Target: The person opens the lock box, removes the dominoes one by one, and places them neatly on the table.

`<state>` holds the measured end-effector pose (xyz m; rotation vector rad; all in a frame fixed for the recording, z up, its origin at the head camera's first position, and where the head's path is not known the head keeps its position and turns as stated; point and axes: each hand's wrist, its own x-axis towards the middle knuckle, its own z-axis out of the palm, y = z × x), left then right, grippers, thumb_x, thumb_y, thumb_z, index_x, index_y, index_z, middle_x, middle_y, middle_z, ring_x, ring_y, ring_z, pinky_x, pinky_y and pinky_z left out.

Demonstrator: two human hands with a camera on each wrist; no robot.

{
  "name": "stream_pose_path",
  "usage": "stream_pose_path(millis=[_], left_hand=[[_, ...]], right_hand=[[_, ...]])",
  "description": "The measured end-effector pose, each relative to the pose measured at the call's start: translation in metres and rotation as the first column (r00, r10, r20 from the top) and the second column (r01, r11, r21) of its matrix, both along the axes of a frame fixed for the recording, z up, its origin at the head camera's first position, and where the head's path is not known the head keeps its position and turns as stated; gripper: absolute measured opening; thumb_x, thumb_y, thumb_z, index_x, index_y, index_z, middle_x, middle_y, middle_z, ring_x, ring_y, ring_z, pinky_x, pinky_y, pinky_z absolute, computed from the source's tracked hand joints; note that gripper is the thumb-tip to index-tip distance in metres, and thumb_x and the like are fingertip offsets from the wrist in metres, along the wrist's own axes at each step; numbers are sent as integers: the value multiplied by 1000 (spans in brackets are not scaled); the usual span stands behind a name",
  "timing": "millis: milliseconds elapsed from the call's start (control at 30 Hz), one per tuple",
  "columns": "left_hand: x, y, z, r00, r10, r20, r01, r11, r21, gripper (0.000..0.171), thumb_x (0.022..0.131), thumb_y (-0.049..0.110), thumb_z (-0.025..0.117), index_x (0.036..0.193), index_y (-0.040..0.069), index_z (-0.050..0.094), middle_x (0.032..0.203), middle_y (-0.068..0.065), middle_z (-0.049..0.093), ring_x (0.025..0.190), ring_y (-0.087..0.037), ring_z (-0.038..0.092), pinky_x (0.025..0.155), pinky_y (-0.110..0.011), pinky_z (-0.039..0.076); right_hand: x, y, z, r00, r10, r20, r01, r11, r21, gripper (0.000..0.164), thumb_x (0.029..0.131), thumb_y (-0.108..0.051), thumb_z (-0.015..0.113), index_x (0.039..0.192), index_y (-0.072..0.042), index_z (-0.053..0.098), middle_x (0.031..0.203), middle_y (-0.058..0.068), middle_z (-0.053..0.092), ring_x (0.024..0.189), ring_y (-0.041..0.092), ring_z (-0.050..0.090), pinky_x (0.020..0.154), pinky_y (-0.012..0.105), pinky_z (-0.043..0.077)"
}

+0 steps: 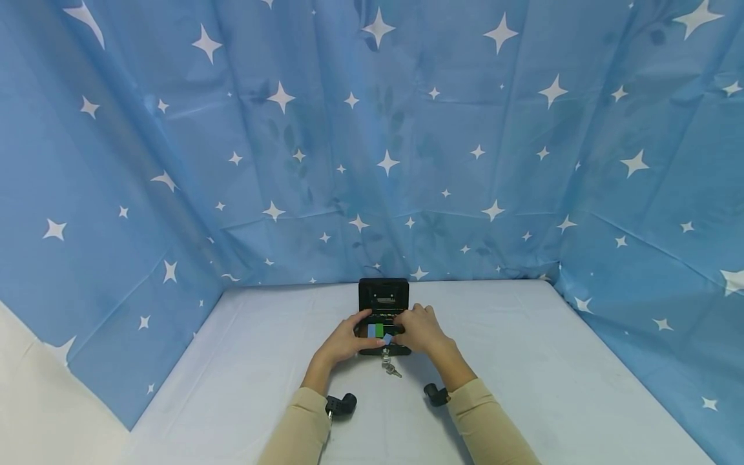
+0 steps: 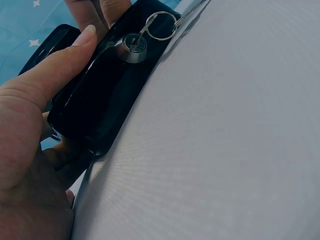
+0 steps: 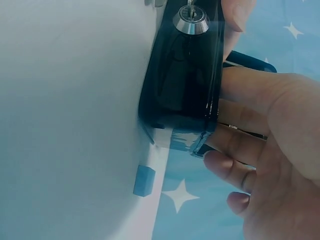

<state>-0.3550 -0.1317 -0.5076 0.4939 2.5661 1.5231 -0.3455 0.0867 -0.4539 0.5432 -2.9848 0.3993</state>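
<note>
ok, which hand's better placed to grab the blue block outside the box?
Right hand, probably: the blue block lies beyond the black box's right end, on that hand's side. The left hand is at the opposite end.

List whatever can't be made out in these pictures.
- Blue block and green block inside the black box: left wrist view, hidden by the box's front wall.
- Hanging keys: left wrist view, cut off by the top edge.
- Right hand's thumb tip: right wrist view, hidden by the box.
- Pale detail on the raised lid: head view, too small.
</note>
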Motion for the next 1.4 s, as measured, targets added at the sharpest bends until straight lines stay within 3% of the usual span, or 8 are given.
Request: stream_pose_path(millis=[600, 1067, 1400], left_hand=[[-2, 0, -2, 1000, -2, -2, 2, 1000, 3, 94, 84, 48, 86, 161, 22, 41, 165, -18, 38, 153, -39, 35, 118, -63, 35], [-3, -1, -2, 1000, -1, -7, 1, 1000, 5, 93, 83, 48, 87, 161, 22, 42, 164, -20, 39, 151, -39, 37, 118, -62, 35], [-3, -1, -3, 1000, 0, -7, 0, 1000, 9, 94, 83, 48, 87, 161, 22, 42, 164, -20, 39, 151, -39, 36, 119, -62, 35]], right_hand=[[-6, 3, -7, 1000, -4, -24, 5, 999, 49, 19, 85, -35, 87, 84, -17, 82, 71, -7, 69, 74, 16, 49, 78, 39, 39], [-10, -1, -5, 1000, -22, 13, 20, 992, 121, 21, 81, -36, 90, 89, -17, 83, 79, -5, 75, 74, 15, 58, 86, 43, 42], [-12, -2, -5, 999, -25, 32, 22, 994, 109, 21, 82, -34, 90, 87, -16, 81, 79, -4, 74, 75, 16, 57, 85, 43, 42]])
